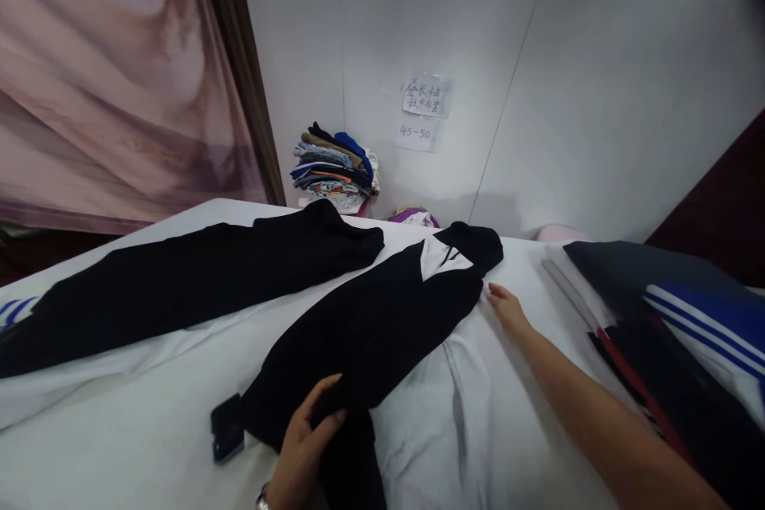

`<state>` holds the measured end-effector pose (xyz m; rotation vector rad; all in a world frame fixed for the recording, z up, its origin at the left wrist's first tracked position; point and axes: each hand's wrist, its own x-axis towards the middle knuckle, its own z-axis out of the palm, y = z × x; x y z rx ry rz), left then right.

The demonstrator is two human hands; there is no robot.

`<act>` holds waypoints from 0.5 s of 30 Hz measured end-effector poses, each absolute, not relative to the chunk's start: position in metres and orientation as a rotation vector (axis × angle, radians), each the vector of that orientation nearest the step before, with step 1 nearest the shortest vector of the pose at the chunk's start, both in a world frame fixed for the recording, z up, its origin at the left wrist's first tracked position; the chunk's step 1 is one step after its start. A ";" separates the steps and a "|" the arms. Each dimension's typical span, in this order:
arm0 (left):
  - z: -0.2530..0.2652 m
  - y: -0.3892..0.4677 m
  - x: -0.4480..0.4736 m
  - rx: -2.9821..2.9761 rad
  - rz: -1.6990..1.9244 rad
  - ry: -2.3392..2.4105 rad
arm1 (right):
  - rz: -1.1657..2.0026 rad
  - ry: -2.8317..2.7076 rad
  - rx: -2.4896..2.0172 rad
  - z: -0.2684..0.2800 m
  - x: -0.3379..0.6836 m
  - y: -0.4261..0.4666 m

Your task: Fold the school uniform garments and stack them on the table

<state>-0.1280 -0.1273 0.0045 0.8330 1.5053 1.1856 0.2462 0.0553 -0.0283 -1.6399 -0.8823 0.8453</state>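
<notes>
A black hooded garment (364, 319) with a white patch (443, 256) at its neck lies slantwise across the white-covered table, hood (475, 245) toward the wall. Over its lower end is my left hand (307, 434), thumb and forefinger apart; whether they touch the cloth is unclear. My right hand (507, 307) is beside the shoulder below the hood, fingers stretched out and nothing visible in them. A black sleeve (352, 470) runs toward me past my left hand. Pale grey-white cloth (442, 414) lies rumpled to the right of the garment.
Another black garment (191, 275) lies along the table's left side. A small dark object (227, 428), perhaps a phone, is left of my left hand. Dark, red and blue-striped clothes (675, 335) are piled at the right. Folded clothes (335, 163) are stacked by the wall.
</notes>
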 end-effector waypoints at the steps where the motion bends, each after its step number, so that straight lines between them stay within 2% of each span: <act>1: 0.007 -0.128 -0.129 0.850 1.179 1.476 | 0.879 -0.898 -1.606 -0.030 0.240 0.041; 7: 0.032 -0.136 -0.122 0.988 1.069 1.313 | 1.049 -1.169 -1.371 -0.009 0.199 -0.061; 12: 0.057 -0.147 -0.062 1.416 0.959 1.037 | 1.601 -1.062 -0.993 0.016 0.159 -0.142; 15: 0.067 -0.156 -0.017 1.802 0.703 0.898 | 1.715 -0.896 -0.987 0.023 0.155 -0.164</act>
